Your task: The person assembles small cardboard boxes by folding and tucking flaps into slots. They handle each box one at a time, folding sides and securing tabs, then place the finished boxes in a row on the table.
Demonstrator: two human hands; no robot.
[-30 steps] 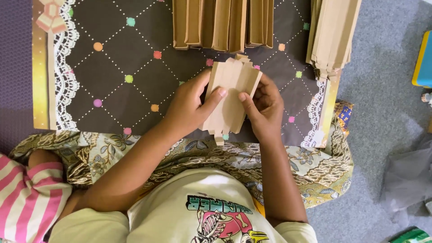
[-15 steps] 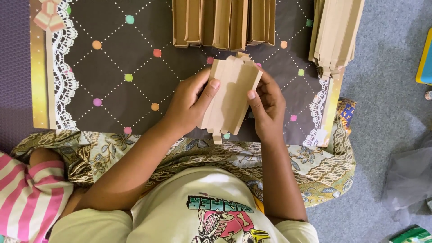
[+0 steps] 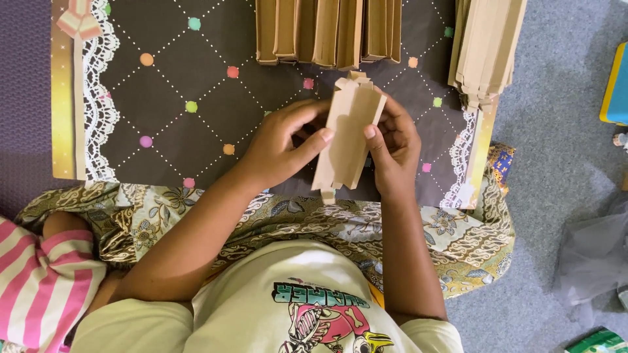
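While cardboard stacks [image 3: 327, 33] are lying at the frame's top on the dotted mat [image 3: 183, 131], the left hand [image 3: 281, 147] and right hand [image 3: 396, 147] are pinching a folded cardboard piece [image 3: 347, 134] between fingers.

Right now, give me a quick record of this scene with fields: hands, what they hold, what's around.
Left hand: grips the left edge of the folded cardboard piece, thumb on its front.
Right hand: grips the right edge, thumb on its front.
Cardboard piece: tan, long, lifted above the mat, tabs at both ends.
Surface: dark dotted mat with lace border.
Far side: row of folded cardboard pieces.
Right: cardboard stack.
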